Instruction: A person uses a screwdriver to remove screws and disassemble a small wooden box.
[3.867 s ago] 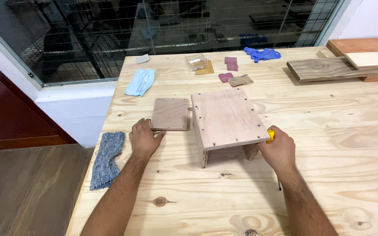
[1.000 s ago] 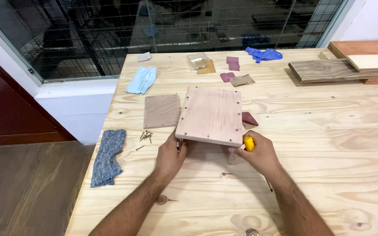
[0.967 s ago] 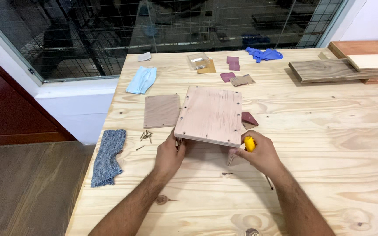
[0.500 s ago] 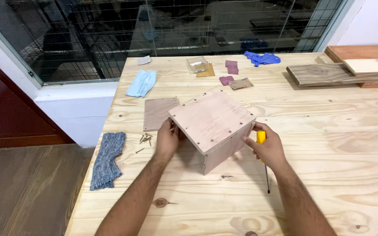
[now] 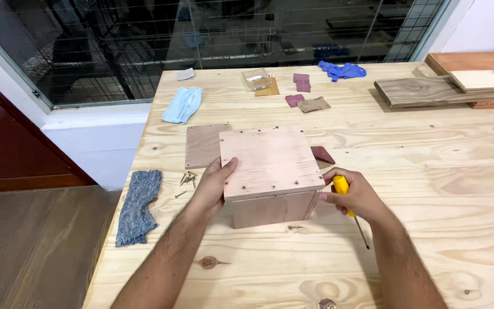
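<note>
Here sits the wooden box point(image 5: 270, 174) in the middle of the pine worktop point(image 5: 430, 171), its broad top panel facing up, screw heads dotting the edges, and a shorter front wall showing below the near edge. The left hand point(image 5: 212, 186) is on the box's left side, thumb hooked over the top panel near its left edge, fingers wrapped down the side wall and out of sight. The right hand point(image 5: 355, 194) is at the box's near right corner, fingers curled shut around a yellow-handled screwdriver point(image 5: 347, 200); its thin dark shaft runs back toward the near right and lies along the worktop past the wrist. Whether the fingertips press on the box corner too, I cannot tell.

Just behind the box on the left, a flat square of thin board point(image 5: 204, 146) lies on the worktop, its right part tucked behind the box. A small heap of loose screws point(image 5: 188, 179) sits just left of the left hand. At the near left edge, a grey knitted cloth point(image 5: 138, 206) hangs over the side of the worktop. A dark red scrap point(image 5: 322, 154) peeks out beside the box's far right corner.

Farther back: a light blue face mask point(image 5: 182, 105), a small clear plastic container point(image 5: 257, 79), more reddish and tan scraps point(image 5: 307, 100), and a blue glove point(image 5: 343, 71). At the far right, stacked wooden planks point(image 5: 447, 88).
</note>
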